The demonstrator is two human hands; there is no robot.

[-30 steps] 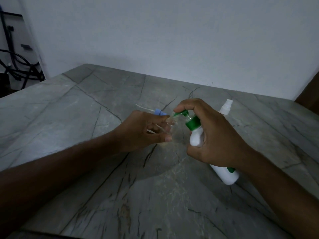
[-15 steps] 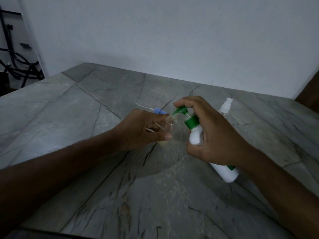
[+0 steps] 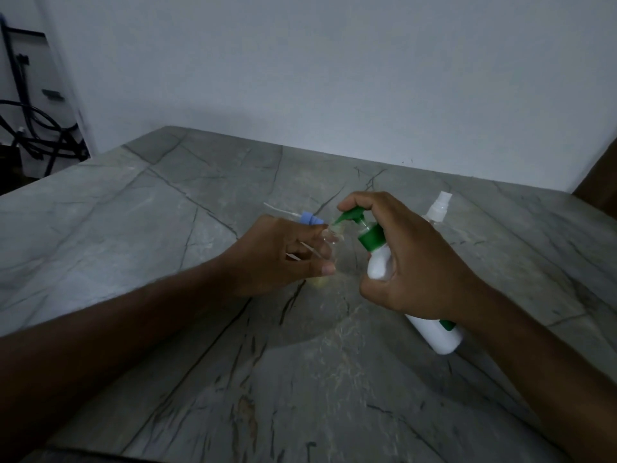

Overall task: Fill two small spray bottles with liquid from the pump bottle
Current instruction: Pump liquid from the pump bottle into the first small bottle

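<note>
My right hand (image 3: 414, 262) grips a white pump bottle (image 3: 434, 332) with a green collar and pump head (image 3: 350, 216), tilted toward the left; my index finger lies on top of the pump. The green nozzle tip sits at the open mouth of a small clear spray bottle (image 3: 330, 238), which my left hand (image 3: 280, 255) holds upright on the table. A little yellowish liquid shows at its base. Just behind my left hand lies a blue spray cap (image 3: 309, 218) with its white dip tube. A second clear spray bottle with a white cap (image 3: 439, 207) stands behind my right hand.
The grey marble table (image 3: 167, 245) runs back to a white wall. Black cables and a stand (image 3: 30, 135) are at the far left beyond the table's edge. A dark brown object (image 3: 597, 182) is at the right edge.
The pump head has risen from its pressed position and my right index finger rose with it. Both hands stay in the same place.
</note>
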